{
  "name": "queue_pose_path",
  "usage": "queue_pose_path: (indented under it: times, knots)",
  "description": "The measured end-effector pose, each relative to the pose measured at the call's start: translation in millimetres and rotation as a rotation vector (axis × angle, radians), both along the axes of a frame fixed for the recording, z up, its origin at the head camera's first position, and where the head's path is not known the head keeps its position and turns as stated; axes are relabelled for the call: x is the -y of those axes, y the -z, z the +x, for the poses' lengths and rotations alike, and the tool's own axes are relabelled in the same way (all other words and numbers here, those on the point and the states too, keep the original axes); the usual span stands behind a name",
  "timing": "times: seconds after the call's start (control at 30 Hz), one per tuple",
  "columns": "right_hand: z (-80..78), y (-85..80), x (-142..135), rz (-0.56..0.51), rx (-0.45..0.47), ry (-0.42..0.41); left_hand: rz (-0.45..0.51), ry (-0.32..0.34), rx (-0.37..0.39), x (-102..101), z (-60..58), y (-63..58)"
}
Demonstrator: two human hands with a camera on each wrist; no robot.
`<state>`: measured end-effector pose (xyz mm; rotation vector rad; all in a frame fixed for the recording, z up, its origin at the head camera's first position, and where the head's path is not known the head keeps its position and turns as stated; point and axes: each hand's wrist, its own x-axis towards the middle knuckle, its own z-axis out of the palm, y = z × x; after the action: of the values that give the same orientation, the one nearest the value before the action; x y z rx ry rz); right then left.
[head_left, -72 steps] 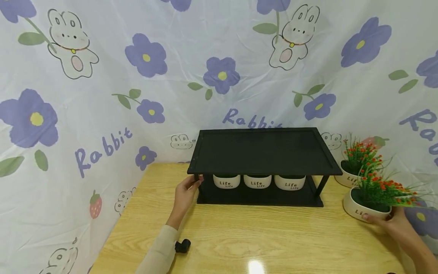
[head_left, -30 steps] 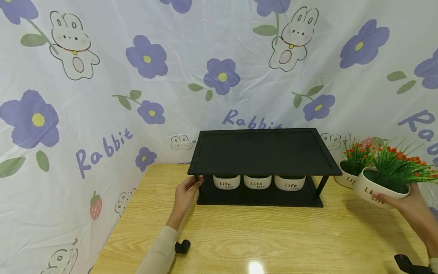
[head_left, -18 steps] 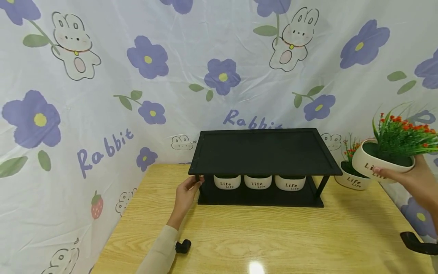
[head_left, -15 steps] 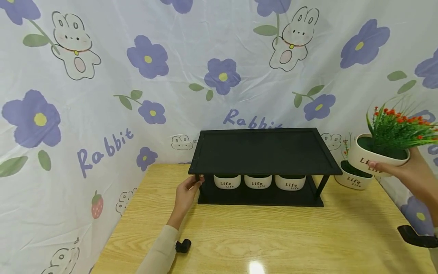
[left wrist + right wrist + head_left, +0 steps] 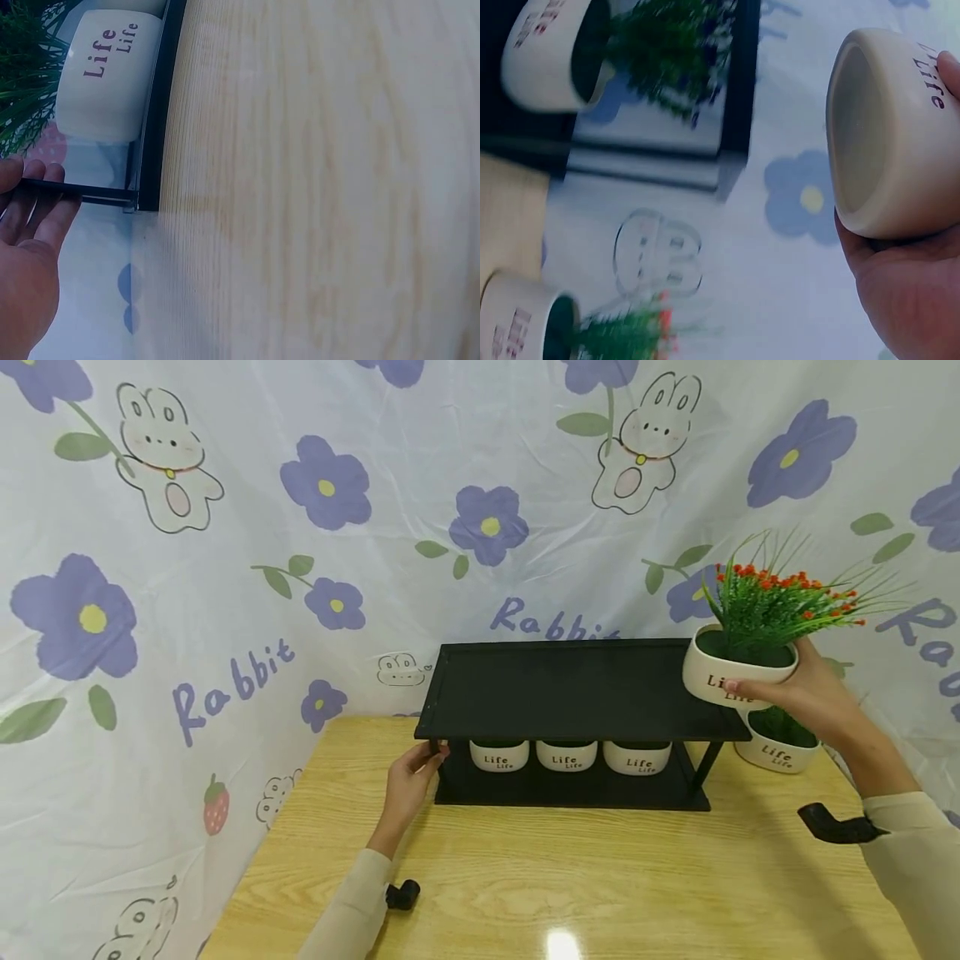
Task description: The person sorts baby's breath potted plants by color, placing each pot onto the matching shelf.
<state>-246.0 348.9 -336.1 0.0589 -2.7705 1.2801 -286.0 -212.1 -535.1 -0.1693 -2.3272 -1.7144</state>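
My right hand (image 5: 806, 693) grips a white oval flowerpot (image 5: 712, 675) marked "Life", planted with green grass and small red flowers (image 5: 780, 593). The pot is in the air and overlaps the right end of the black two-tier shelf (image 5: 570, 689) in the head view. Its pale underside faces the right wrist camera. At the shelf's front left post (image 5: 90, 193), my left hand (image 5: 405, 785) holds on, fingers and thumb around it. Three similar white pots (image 5: 566, 756) stand in a row on the lower tier; the top board hides their plants in the head view.
Another white pot (image 5: 776, 753) with red flowers stands on the wooden table (image 5: 540, 860) right of the shelf, partly behind the held one. A patterned cloth (image 5: 405, 552) hangs behind the table. Black mounts (image 5: 840, 827) stick out from both wrists.
My right hand has lifted the flowerpot from the table at the right, then carried it left to the shelf's right end. The left hand has stayed at the post.
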Motion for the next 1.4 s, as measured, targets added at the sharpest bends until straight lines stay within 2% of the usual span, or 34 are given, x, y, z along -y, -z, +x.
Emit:
queue_pose_path:
  times: [0.43, 0.7, 0.87, 1.03, 1.2, 1.4]
  knots:
    - [-36.5, -20.1, 80, -0.075, 0.033, -0.121, 0.029, -0.007, 0.008, -2, 1.2, -1.2]
    - [-57.2, -28.3, 132, -0.116, 0.004, -0.188, 0.025, 0.01, 0.03, -8, 13.1, -20.3]
    - [-71.0, -28.6, 163, -0.227, -0.082, -0.28, 0.033, 0.001, 0.015, -4, 6.2, -9.4]
    - [-81.1, -26.9, 189, -0.254, -0.085, -0.327, 0.035, 0.008, 0.0, 0, 0.5, 1.2]
    - [-88.8, -22.6, 214, -0.265, -0.065, -0.371, 0.042, 0.017, -0.011, 1, -0.5, 3.1]
    - [-97.5, -17.4, 240, -0.232, -0.08, -0.399, 0.032, 0.008, -0.012, 1, -1.2, 2.1]
